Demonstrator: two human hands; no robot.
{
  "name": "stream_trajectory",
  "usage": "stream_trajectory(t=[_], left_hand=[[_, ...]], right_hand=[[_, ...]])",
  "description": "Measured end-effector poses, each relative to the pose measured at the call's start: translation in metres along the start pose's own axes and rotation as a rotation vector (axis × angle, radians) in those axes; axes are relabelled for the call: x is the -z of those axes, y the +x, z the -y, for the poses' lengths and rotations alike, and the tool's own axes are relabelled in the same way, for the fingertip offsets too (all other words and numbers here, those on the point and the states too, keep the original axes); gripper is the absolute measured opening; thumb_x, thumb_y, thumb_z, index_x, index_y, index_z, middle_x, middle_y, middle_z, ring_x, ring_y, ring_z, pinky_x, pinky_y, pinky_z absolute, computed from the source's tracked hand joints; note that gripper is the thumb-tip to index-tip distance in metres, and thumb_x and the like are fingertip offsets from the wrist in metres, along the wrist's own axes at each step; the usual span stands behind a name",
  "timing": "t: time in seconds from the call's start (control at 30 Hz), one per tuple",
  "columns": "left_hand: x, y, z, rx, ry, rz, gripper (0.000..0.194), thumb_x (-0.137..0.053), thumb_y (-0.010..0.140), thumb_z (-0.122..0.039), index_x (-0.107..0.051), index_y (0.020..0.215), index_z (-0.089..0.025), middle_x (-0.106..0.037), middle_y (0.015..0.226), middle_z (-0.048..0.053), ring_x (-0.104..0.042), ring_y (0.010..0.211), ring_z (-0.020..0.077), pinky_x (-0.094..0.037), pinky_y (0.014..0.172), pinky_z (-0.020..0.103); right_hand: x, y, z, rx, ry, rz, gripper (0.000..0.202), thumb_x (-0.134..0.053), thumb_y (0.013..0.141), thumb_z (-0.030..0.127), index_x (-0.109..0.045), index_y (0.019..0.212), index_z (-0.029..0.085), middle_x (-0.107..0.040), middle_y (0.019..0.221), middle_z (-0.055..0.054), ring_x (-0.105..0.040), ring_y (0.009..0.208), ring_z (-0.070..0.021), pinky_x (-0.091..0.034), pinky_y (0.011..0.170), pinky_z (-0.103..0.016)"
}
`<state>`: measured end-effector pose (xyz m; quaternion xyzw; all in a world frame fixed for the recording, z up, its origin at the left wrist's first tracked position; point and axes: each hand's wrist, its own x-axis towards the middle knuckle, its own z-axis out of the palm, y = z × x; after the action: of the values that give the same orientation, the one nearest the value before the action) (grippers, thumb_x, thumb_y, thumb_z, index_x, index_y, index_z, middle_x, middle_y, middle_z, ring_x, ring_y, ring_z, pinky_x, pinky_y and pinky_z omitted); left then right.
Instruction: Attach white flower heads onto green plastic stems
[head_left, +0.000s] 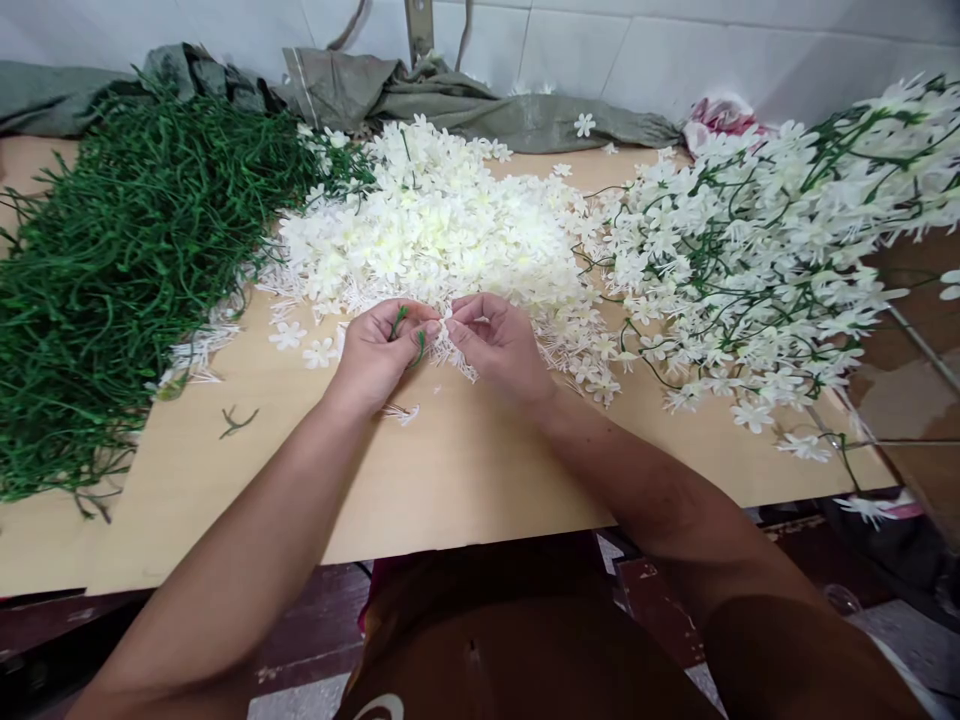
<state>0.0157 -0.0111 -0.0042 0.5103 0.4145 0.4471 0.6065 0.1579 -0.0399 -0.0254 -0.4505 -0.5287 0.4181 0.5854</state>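
At the centre of the frame, the left hand [375,350] and the right hand [504,350] were brought close together, fingertips almost meeting. The left hand was mostly closed, its fingers curled and its thumb pressed in, and a green stem [421,348] was held in it, with parts showing between and below the fingers. The right hand was closed to a pinch, and a small white piece [444,322] was gripped between its thumb and forefinger; the exact shape of the piece could not be told, as it was largely covered by the fingertips.

Just beyond the hands, a heap of white flowers [442,230] was spread across the upper middle. The upper left was filled by a large pile of green stems [150,220], and at the upper right white blossoms fitted on green stalks [750,260] were massed. Two loose flowers [286,336] were seen left of the left hand, and a stray green sprig [238,422] was left lying at the lower left of them. All of this was supported by a tan work surface [480,480]. Along the top, a grey-green cloth [540,122] was bunched against the white tiled wall [570,50].
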Motion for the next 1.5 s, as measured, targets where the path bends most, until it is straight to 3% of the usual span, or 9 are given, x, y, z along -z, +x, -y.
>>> stream_trajectory(t=[0.17,0.37,0.5,0.63,1.07,1.17,1.3,1.43,1.5], left_hand=[[0.003,-0.002,-0.004,-0.040,0.068,0.012,0.017,-0.082,0.059,-0.019,-0.068,0.067,-0.018,-0.033,0.044,-0.009,-0.024,0.042,0.0041,-0.017,0.043,0.020],[0.006,-0.005,-0.002,-0.143,0.139,0.033,0.017,-0.082,0.060,-0.020,-0.072,0.075,-0.018,-0.028,0.046,-0.009,-0.021,0.044,0.0044,-0.015,0.044,0.022],[0.006,-0.006,-0.002,-0.170,0.158,0.013,0.021,-0.080,0.062,-0.018,-0.072,0.081,-0.019,-0.027,0.049,-0.009,-0.021,0.044,0.0048,-0.018,0.044,0.022],[0.004,-0.006,-0.004,-0.178,0.157,-0.015,0.013,-0.077,0.067,-0.017,-0.070,0.078,-0.019,-0.031,0.047,-0.008,-0.024,0.044,0.0053,-0.017,0.044,0.022],[0.005,0.000,0.005,-0.195,0.240,-0.025,0.008,-0.073,0.065,-0.015,-0.066,0.070,-0.015,-0.032,0.043,-0.010,-0.023,0.040,0.0031,-0.016,0.041,0.019],[0.004,-0.001,0.004,-0.175,0.232,-0.040,0.008,-0.072,0.066,-0.015,-0.065,0.069,-0.015,-0.033,0.042,-0.010,-0.024,0.040,0.0030,-0.016,0.041,0.018],[0.004,0.000,0.003,-0.150,0.184,-0.033,0.010,-0.074,0.067,-0.017,-0.064,0.067,-0.015,-0.033,0.043,-0.009,-0.026,0.040,0.0036,-0.018,0.041,0.018],[0.005,0.001,0.001,-0.113,0.169,0.005,0.019,-0.080,0.064,-0.024,-0.064,0.068,-0.015,-0.037,0.043,-0.009,-0.027,0.040,0.0038,-0.017,0.041,0.020],[0.004,0.000,0.000,-0.099,0.157,0.021,0.025,-0.083,0.062,-0.029,-0.063,0.068,-0.015,-0.038,0.043,-0.008,-0.027,0.040,0.0038,-0.017,0.040,0.020]], right_hand=[[-0.001,0.000,0.000,-0.056,0.074,-0.012,0.032,-0.077,0.068,0.045,-0.058,0.069,0.020,-0.061,0.085,-0.001,-0.060,0.085,-0.0128,-0.054,0.081,-0.031],[-0.002,0.000,-0.001,-0.190,0.240,0.018,0.043,-0.086,0.055,0.051,-0.060,0.068,0.019,-0.062,0.074,0.002,-0.059,0.071,-0.0095,-0.053,0.071,-0.027],[-0.002,0.000,-0.002,-0.273,0.391,0.043,0.045,-0.087,0.054,0.053,-0.061,0.070,0.019,-0.062,0.070,0.003,-0.060,0.069,-0.0091,-0.056,0.077,-0.031],[0.000,0.003,-0.003,-0.315,0.442,0.042,0.048,-0.089,0.049,0.053,-0.059,0.067,0.020,-0.060,0.067,0.005,-0.058,0.066,-0.0085,-0.058,0.077,-0.032],[-0.003,0.002,0.003,-0.257,0.248,0.002,0.050,-0.082,0.056,0.061,-0.056,0.065,0.019,-0.056,0.062,0.005,-0.051,0.060,-0.0074,-0.046,0.066,-0.026],[-0.006,0.001,0.004,-0.241,0.218,0.028,0.051,-0.079,0.060,0.063,-0.052,0.071,0.020,-0.055,0.069,0.004,-0.053,0.067,-0.0091,-0.048,0.070,-0.027],[-0.009,-0.002,0.009,-0.192,0.092,0.018,0.063,-0.084,0.052,0.060,-0.050,0.089,0.023,-0.053,0.086,0.002,-0.052,0.076,-0.0103,-0.046,0.065,-0.025],[-0.003,-0.004,0.010,-0.146,-0.101,0.192,0.051,-0.067,0.073,0.067,-0.044,0.074,0.021,-0.041,0.066,0.006,-0.039,0.060,-0.0073,-0.034,0.055,-0.024],[-0.001,-0.003,0.009,-0.092,-0.210,0.211,0.052,-0.058,0.081,0.068,-0.037,0.067,0.022,-0.034,0.060,0.007,-0.033,0.057,-0.0071,-0.028,0.054,-0.025]])
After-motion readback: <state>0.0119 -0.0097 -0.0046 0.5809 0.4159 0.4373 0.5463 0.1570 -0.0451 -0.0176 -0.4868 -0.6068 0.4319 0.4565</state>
